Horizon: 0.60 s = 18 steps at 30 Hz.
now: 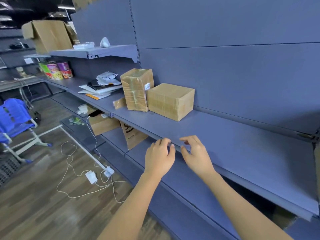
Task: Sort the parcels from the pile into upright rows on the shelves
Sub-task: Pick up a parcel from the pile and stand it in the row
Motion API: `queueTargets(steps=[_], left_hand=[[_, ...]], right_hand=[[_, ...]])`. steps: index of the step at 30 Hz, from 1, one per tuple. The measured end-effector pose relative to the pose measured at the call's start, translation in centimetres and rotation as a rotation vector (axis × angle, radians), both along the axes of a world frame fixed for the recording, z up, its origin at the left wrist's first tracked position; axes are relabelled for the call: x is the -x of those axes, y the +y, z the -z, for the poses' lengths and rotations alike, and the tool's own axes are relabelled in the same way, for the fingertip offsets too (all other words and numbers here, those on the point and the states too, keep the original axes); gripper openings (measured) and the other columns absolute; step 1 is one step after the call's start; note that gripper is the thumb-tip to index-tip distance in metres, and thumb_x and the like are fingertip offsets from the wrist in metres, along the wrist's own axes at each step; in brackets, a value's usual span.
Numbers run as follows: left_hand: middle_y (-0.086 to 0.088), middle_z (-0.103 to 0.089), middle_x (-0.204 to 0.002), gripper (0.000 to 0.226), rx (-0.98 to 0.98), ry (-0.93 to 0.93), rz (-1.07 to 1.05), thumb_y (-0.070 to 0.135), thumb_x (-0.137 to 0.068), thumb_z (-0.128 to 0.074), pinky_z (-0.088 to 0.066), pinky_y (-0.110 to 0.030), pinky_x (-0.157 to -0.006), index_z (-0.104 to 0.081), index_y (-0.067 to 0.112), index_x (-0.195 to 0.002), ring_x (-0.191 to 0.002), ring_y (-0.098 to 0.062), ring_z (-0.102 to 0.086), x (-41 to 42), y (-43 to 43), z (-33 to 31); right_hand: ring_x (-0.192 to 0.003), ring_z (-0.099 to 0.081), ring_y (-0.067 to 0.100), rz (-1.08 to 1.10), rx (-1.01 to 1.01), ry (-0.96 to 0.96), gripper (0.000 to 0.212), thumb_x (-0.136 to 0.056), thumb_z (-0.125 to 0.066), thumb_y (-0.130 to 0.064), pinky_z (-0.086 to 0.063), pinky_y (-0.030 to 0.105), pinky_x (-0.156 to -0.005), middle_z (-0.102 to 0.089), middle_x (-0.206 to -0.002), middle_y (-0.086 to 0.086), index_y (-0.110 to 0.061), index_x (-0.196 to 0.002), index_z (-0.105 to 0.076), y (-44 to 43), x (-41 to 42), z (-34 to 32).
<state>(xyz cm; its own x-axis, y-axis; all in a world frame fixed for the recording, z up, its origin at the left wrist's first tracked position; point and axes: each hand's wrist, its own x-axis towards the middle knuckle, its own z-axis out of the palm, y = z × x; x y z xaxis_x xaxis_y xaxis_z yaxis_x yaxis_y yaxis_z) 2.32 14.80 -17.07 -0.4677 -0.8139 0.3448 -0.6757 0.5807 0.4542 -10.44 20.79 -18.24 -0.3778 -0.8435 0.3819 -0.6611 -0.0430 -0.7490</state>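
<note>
Both hands sit at centre frame, at the front lip of the middle shelf (233, 141). Left hand (160, 157): fingers loosely curled, holding nothing, fingertips at the shelf edge; contact cannot be confirmed. Right hand (197, 157): likewise loosely curled and empty, thumb and fingers hooked near the same edge, close beside the left. Parcels noted on this shelf, above and left of the hands: a tall taped carton (136, 90) standing upright, a squat carton (170, 101) touching its right side, and a small brown parcel (119, 103) against its lower left. Further left at the same level, a loose pile of flat mailers (101, 87) lies unsorted. On the lower shelf, left of centre, a brown paper mailer (134, 135) stands on edge, near another carton (103, 125). Upper left of the frame: a large open carton (48, 36) on the top shelf, with snack cups (57, 70) below it. Far left: a blue chair (15, 116). White cables and chargers (91, 176) lie on the wooden floor, lower left.
</note>
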Motion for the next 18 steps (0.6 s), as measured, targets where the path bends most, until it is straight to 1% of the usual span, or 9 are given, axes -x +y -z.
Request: queueTargets(steps=[3,5,10,13,14,18], left_hand=[[-0.003,-0.062,-0.114,0.029,0.016,-0.001,0.033,0.031,-0.099,-0.043,-0.044,-0.038,-0.088,-0.055,0.015,-0.119,-0.106,-0.025,-0.055,1.3,-3.6,0.1],[-0.003,-0.061,-0.116,0.029,0.035,-0.006,0.035,0.032,-0.099,-0.043,-0.043,-0.037,-0.090,-0.055,0.016,-0.120,-0.108,-0.025,-0.055,2.3,-6.4,-0.1],[-0.003,-0.055,-0.124,0.032,0.068,-0.024,0.062,0.031,-0.099,-0.044,-0.044,-0.038,-0.090,-0.052,0.016,-0.126,-0.112,-0.025,-0.053,5.2,-13.7,-2.2],[-0.005,-0.052,-0.123,0.035,0.129,0.075,0.049,0.026,-0.096,-0.049,-0.043,-0.037,-0.085,-0.051,0.014,-0.129,-0.105,-0.026,-0.054,7.4,-17.3,-3.6],[-0.006,-0.051,-0.123,0.036,0.144,0.105,0.049,0.023,-0.094,-0.051,-0.042,-0.036,-0.086,-0.051,0.013,-0.129,-0.104,-0.027,-0.053,8.0,-18.2,-3.6],[-0.006,-0.046,-0.132,0.044,0.157,0.142,0.089,0.019,-0.089,-0.057,-0.040,-0.036,-0.097,-0.050,0.011,-0.131,-0.119,-0.027,-0.048,9.8,-21.8,-2.2]], right_hand=[[-0.115,-0.049,0.006,0.020,0.003,0.006,0.028,-0.096,-0.051,-0.013,-0.038,0.018,-0.084,-0.051,-0.123,-0.008,-0.016,-0.123,-0.058,-3.7,1.4,-0.1],[-0.116,-0.050,0.009,0.033,0.024,0.018,0.028,-0.095,-0.052,-0.012,-0.038,0.018,-0.085,-0.052,-0.125,-0.005,-0.014,-0.123,-0.058,-6.6,2.6,-0.4],[-0.116,-0.049,0.016,0.075,0.061,0.076,0.030,-0.093,-0.053,-0.013,-0.044,0.027,-0.088,-0.052,-0.124,-0.004,-0.015,-0.122,-0.058,-13.7,6.0,-2.5],[-0.121,-0.043,0.022,0.107,0.023,0.150,0.036,-0.092,-0.053,-0.018,-0.040,0.034,-0.096,-0.050,-0.132,-0.002,-0.016,-0.128,-0.054,-17.4,8.5,-4.0],[-0.122,-0.040,0.024,0.119,0.010,0.171,0.038,-0.092,-0.054,-0.019,-0.038,0.036,-0.098,-0.049,-0.133,-0.001,-0.016,-0.130,-0.053,-18.3,9.2,-4.3],[-0.131,-0.032,0.023,0.153,-0.010,0.222,0.047,-0.091,-0.059,-0.026,-0.036,0.043,-0.105,-0.043,-0.141,-0.004,-0.020,-0.136,-0.048,-21.0,10.8,-3.8]])
